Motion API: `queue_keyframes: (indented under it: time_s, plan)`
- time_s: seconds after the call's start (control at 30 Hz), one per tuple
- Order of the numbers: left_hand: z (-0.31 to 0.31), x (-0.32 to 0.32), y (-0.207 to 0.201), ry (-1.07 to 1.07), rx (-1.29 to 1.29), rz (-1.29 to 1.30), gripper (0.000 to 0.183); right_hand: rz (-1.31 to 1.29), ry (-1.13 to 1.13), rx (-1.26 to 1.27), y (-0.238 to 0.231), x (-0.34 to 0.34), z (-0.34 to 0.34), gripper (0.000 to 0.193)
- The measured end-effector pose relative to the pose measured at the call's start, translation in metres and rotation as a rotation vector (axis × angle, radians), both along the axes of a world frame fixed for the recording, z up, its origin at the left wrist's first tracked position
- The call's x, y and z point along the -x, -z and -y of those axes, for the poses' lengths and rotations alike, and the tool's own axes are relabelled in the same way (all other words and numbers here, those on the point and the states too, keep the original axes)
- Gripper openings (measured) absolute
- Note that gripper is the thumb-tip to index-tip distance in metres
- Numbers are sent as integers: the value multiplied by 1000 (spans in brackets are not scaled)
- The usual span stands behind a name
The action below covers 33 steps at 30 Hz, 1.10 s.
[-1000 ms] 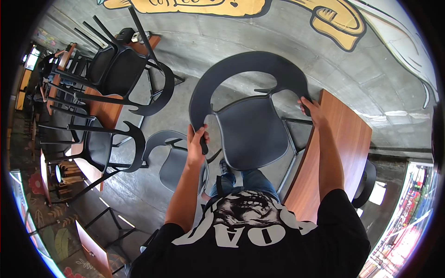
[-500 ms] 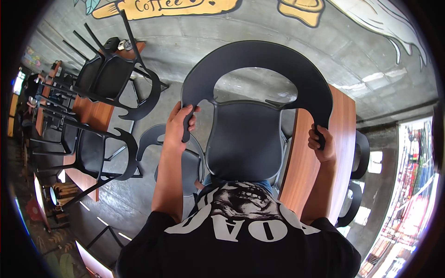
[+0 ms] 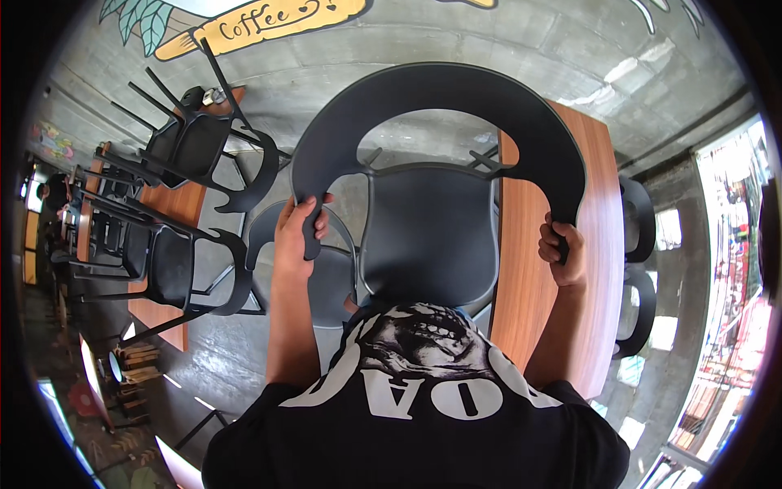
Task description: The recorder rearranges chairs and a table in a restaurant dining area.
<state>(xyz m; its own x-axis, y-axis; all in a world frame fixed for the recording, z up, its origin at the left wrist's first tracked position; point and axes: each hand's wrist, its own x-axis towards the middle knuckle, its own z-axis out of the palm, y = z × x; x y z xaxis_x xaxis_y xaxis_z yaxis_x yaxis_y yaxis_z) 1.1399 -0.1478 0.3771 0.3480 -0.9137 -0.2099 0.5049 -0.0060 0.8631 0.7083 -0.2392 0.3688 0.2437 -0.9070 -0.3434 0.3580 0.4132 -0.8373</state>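
Right in front of my body is a black plastic chair with a wide curved backrest that sweeps round into two armrests. My left hand is wrapped round the tip of its left armrest. The tip of the right armrest is gripped by my right hand, fingers closed about it. The seat faces me, its near edge close to my shirt. Its legs are mostly hidden below the seat. Close by my left forearm stands another dark chair, lower down and partly covered by my arm.
A brown wooden table stands close on the right, with more black chairs beyond it. On the left, upturned black chairs rest on another wooden table. A painted grey wall closes off the far side.
The held chair's backrest has shifted slightly left and nearer, and its left armrest sits lower with my left hand. My view has turned, so the wall painting and side tables appear shifted. Both grips persist.
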Motion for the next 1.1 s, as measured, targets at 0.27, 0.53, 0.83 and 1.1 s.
queue_keyframes:
  time_s: [0.27, 0.53, 0.83, 1.1]
  plan:
    - [-65, 18, -15, 36, 27, 52, 27, 58, -25, 36, 7, 25, -69, 20]
    - [-133, 17, -14, 57, 108, 25, 25, 65, 40, 105, -6, 20, -147, 18]
    - [-215, -23, -3, 89, 132, -22, 29, 52, 41, 117, -8, -14, -244, 27]
    - [-280, -49, 10, 167, 193, -23, 30, 71, 92, 185, -14, -35, -334, 34]
